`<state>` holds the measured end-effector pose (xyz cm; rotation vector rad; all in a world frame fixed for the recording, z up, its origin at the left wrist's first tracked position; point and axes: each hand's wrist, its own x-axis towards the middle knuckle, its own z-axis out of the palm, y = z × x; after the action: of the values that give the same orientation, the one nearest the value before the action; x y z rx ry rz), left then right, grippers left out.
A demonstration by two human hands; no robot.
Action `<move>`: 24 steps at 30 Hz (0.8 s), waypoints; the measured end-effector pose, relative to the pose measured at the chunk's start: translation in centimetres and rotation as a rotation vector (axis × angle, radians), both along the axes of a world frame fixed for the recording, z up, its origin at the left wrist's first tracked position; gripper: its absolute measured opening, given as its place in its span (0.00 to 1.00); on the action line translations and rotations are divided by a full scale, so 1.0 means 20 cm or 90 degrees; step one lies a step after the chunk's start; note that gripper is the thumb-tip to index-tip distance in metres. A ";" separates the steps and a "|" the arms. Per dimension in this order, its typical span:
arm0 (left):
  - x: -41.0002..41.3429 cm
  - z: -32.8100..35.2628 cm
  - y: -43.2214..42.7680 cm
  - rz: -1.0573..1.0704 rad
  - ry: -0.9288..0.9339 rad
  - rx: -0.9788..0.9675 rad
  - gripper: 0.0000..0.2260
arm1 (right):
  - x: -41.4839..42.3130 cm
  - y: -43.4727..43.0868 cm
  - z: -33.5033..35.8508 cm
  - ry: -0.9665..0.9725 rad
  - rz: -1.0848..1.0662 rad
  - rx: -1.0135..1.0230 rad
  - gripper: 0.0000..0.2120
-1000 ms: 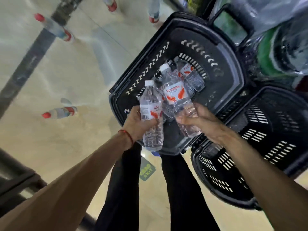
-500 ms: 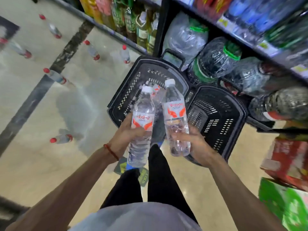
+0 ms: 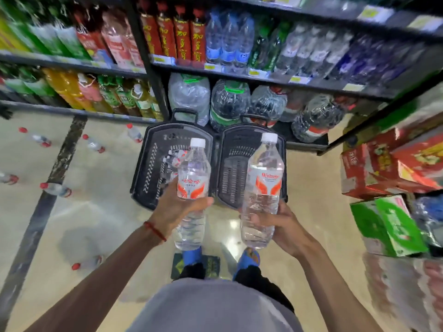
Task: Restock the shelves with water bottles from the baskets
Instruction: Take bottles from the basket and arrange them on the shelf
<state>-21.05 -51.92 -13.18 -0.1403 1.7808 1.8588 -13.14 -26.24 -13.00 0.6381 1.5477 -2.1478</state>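
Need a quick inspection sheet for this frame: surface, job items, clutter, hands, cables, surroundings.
Surface: pale glossy floor with a dark stripe.
Job's things: left basket holds a few water bottles; right basket beside it.
Clutter: red-capped bottles lying loose on the floor, left.
Grippers: left hand grips left bottle, right hand grips right bottle, caps up.
Cables: nothing seen.
Surroundings: stocked drink shelves, large water jugs on the bottom shelf, cartons at right.

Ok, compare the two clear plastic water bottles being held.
The left hand's clear bottle shows red characters on its label; the right hand's clear bottle shows Latin lettering. The left hand grips just under the label; the right hand grips nearer the base. Both upright, white-capped.
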 end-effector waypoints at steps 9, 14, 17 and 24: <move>0.22 0.18 0.79 -0.102 0.040 0.004 0.33 | 0.47 0.62 0.20 0.068 -0.151 0.016 0.43; 0.41 0.27 1.32 -0.157 0.050 0.013 0.33 | 0.70 1.05 0.31 0.103 -0.214 0.054 0.45; 0.52 0.32 1.59 -0.174 0.065 0.014 0.28 | 0.79 1.30 0.36 0.114 -0.233 0.076 0.37; 0.45 0.41 2.07 -0.175 0.127 0.024 0.34 | 0.80 1.75 0.46 0.160 -0.253 0.140 0.28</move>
<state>-12.03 -10.48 -4.91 0.2998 1.7895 1.7549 2.79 8.84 -3.90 0.8334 1.9477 -2.4406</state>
